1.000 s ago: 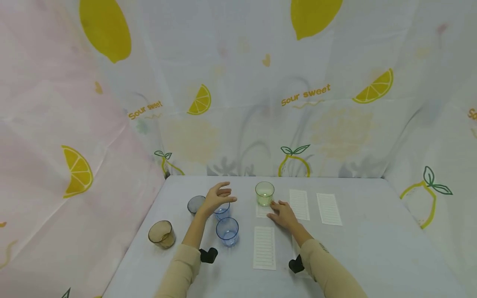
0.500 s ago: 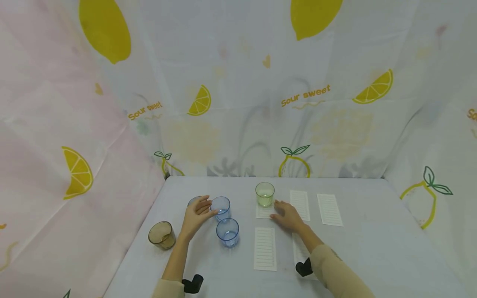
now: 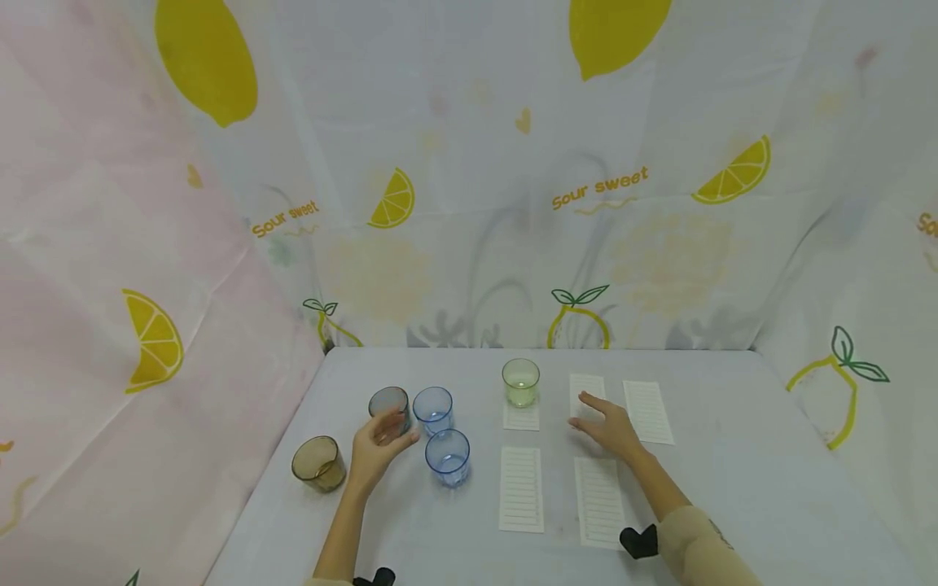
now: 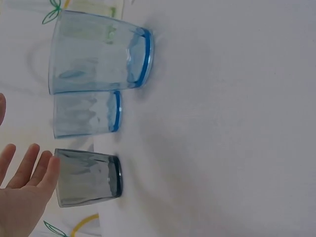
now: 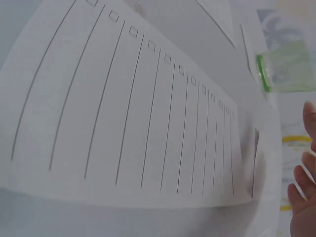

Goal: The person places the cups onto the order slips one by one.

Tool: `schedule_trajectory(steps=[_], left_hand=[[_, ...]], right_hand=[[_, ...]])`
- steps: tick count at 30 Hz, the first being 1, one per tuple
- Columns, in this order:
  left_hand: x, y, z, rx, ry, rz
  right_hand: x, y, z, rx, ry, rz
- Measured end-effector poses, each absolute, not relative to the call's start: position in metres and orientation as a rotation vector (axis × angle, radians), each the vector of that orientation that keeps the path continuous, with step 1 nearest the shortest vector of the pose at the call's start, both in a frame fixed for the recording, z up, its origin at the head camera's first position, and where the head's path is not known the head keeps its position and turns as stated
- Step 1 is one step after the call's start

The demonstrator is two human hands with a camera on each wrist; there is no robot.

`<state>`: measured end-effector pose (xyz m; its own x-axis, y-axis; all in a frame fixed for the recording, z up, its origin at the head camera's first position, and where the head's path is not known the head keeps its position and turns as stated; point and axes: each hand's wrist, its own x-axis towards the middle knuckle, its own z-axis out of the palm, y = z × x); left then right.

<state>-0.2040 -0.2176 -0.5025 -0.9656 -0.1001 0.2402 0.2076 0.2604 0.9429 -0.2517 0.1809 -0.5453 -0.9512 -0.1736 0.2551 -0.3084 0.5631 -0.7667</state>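
My left hand [image 3: 375, 454] is held up in front of the grey glass [image 3: 388, 399], fingers spread and nothing in them. In the left wrist view its fingertips overlap the rim side of that grey glass [image 4: 86, 177]; whether they touch it I cannot tell. Two blue glasses, one farther back [image 3: 432, 405] and one nearer [image 3: 448, 457], stand just right of it. An amber glass [image 3: 318, 464] is to the left. My right hand [image 3: 614, 431] hovers with relaxed fingers by a lined paper sheet [image 3: 588, 387], holding nothing. A green glass [image 3: 521, 382] stands on another sheet [image 3: 522, 421].
Further lined sheets lie on the white table [image 3: 740, 488]: one at front centre [image 3: 521, 490], one beside it [image 3: 601, 505] and one at the right [image 3: 648, 412]. Lemon-printed cloth [image 3: 469, 268] hangs behind and at the sides.
My left hand has drawn back leftward and down from above the back blue glass to the grey one. My right hand has moved rightward, away from the green glass.
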Motion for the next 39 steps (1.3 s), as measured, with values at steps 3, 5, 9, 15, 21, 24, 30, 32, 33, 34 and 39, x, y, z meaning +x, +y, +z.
schedule_trajectory(steps=[3,5,9,15,21,24,30,32,33,34,39], left_hand=[[-0.201,-0.217,-0.508,-0.087,-2.295,-1.759],[-0.2,-0.217,-0.513,-0.1,-2.311,-1.759],[-0.199,-0.216,-0.523,-0.138,-2.333,-1.786],[-0.198,-0.213,-0.531,-0.152,-2.364,-1.864],[-0.194,-0.209,-0.531,-0.129,-2.388,-1.905],[-0.193,-0.207,-0.532,-0.124,-2.391,-1.924],[-0.197,-0.204,-0.537,-0.145,-2.406,-1.936],[-0.198,-0.203,-0.538,-0.128,-2.412,-1.936],[-0.197,-0.202,-0.536,-0.126,-2.413,-1.942],[-0.196,-0.201,-0.536,-0.121,-2.412,-1.945],[-0.194,-0.198,-0.539,-0.127,-2.417,-1.961]], right_hand=[[-0.25,0.192,-0.545,0.406,-2.653,1.298],[-0.249,0.198,-0.546,0.39,-2.656,1.268],[-0.248,0.207,-0.55,0.364,-2.644,1.226],[-0.247,0.215,-0.557,0.339,-2.65,1.175],[-0.245,0.219,-0.565,0.277,-2.784,1.192],[-0.243,0.218,-0.569,0.304,-2.807,1.188],[-0.242,0.217,-0.575,0.41,-2.752,1.103],[-0.244,0.217,-0.577,0.436,-2.745,1.056],[-0.245,0.217,-0.577,0.449,-2.737,1.039],[-0.246,0.217,-0.578,0.458,-2.727,1.026],[-0.246,0.217,-0.58,0.464,-2.706,1.003]])
